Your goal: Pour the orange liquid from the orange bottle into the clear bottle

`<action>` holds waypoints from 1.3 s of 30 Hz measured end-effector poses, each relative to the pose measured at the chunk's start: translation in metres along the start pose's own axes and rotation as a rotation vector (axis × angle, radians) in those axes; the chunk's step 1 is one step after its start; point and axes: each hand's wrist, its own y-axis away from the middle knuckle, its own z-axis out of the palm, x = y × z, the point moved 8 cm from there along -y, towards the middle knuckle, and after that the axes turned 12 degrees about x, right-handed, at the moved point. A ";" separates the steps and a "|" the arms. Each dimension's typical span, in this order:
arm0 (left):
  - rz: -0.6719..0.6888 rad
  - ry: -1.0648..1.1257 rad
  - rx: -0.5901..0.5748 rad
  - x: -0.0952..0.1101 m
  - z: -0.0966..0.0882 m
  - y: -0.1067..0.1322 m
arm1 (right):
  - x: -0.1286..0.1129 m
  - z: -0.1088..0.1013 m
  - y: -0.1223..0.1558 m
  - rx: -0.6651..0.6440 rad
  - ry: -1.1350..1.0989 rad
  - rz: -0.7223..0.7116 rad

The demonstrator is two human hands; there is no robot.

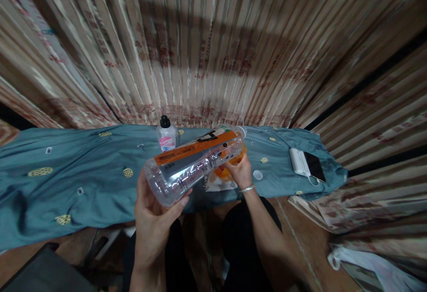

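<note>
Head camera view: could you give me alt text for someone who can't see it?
The left hand holds the base of a clear, orange-labelled bottle, slanted above a blue cloth; the right hand is at a partly hidden orange item by its neck end. Behind stands a small black-capped bottle; at right lie a white box and dark phone-like slab.

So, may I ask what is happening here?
The person's left hand holds the base of a large clear bottle, tilted over the blue cloth. The right hand is at something orange below the bottle's neck; its grip is partly hidden. Behind stands a smaller black-capped bottle; a white disc lies to the right.
</note>
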 end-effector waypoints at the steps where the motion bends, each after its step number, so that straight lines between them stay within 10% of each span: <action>1: -0.004 0.002 -0.001 0.000 0.000 0.000 | 0.000 0.000 0.000 0.001 -0.003 -0.001; 39: -0.014 -0.011 -0.002 -0.001 -0.001 -0.001 | -0.003 0.002 0.001 -0.023 -0.039 -0.010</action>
